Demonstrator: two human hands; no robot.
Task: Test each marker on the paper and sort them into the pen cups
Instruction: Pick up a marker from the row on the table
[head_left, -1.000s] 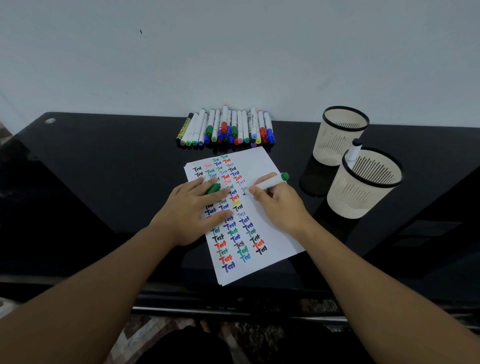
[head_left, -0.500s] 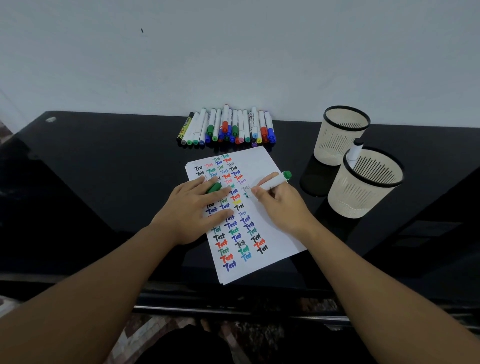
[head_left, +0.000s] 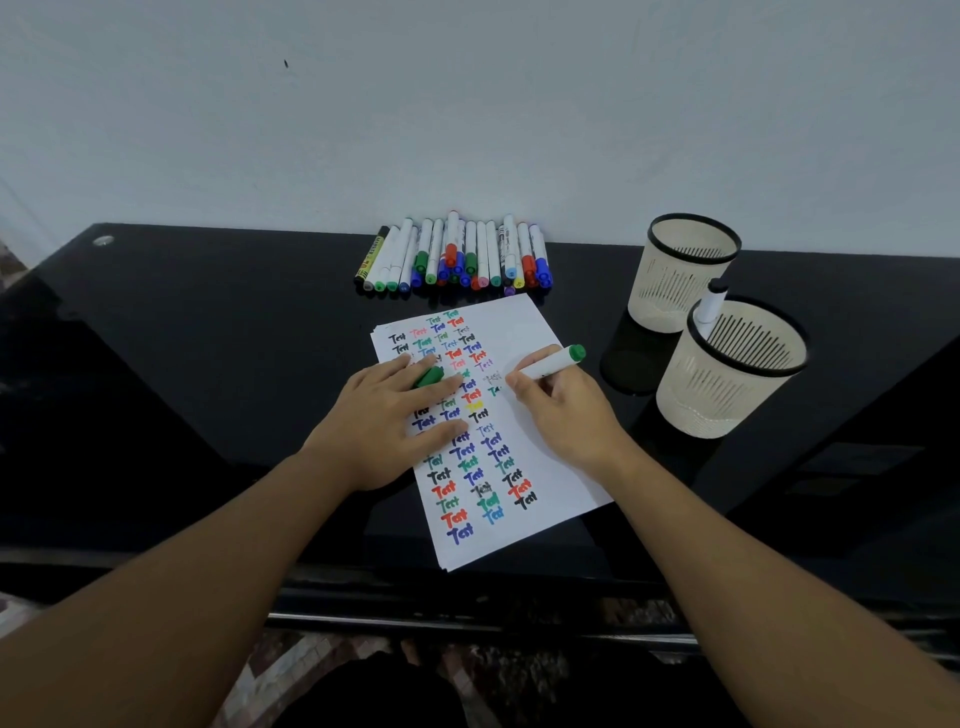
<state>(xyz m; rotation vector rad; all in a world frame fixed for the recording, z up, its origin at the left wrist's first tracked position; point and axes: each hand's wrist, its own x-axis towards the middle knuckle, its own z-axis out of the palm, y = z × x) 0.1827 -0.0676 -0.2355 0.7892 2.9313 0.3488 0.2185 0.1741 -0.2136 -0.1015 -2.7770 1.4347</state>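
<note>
A white sheet of paper (head_left: 540, 467) lies on the black table, covered with several coloured "Test" marks. My right hand (head_left: 566, 410) grips a white marker with a green end (head_left: 550, 364), its tip down on the paper by a fresh green mark. My left hand (head_left: 395, 421) presses flat on the sheet and pinches the green cap (head_left: 428, 376) between its fingers. A row of several markers (head_left: 457, 257) lies against the wall. Two cream pen cups stand at the right: the far cup (head_left: 680, 275) looks empty, the near cup (head_left: 727, 374) holds one white marker (head_left: 709, 306).
The glossy black table (head_left: 208, 338) runs up to a pale wall; its front edge (head_left: 467, 618) is just below the paper. A small round metal fitting (head_left: 103, 240) sits at the far left corner. Patterned floor shows below.
My right hand has shifted the marker tip slightly along the paper, leaving a new green mark. The left hand holds still on the sheet.
</note>
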